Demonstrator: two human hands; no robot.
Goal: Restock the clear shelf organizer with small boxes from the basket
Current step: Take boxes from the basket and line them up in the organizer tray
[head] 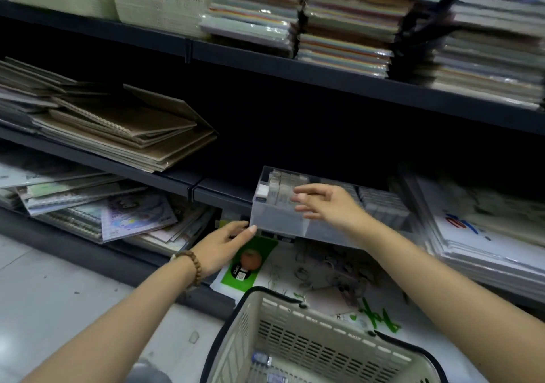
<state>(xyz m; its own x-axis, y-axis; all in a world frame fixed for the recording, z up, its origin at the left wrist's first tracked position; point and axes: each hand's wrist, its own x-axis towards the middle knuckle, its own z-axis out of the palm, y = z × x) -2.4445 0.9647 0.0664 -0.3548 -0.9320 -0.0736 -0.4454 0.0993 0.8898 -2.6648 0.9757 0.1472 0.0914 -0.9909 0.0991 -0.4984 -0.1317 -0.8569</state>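
Grip of the right hand (324, 205) released, fingers spread above the one clear organizer (277, 220).
Left hand (224, 244) has its thumb at the organizer's lower front corner; its grip cannot be told. On the shelf (218, 191), the organizer carries packed boxes (283, 185), too blurred to count. One basket (298, 332) below holds two loose boxes (262, 359).

I'm seeing a stationery shop: above the basket (295, 332), dark shelves (295, 68) carry stacked notebooks (118, 129) and wrapped paper packs (345, 29) (many alike, laid out as stock).
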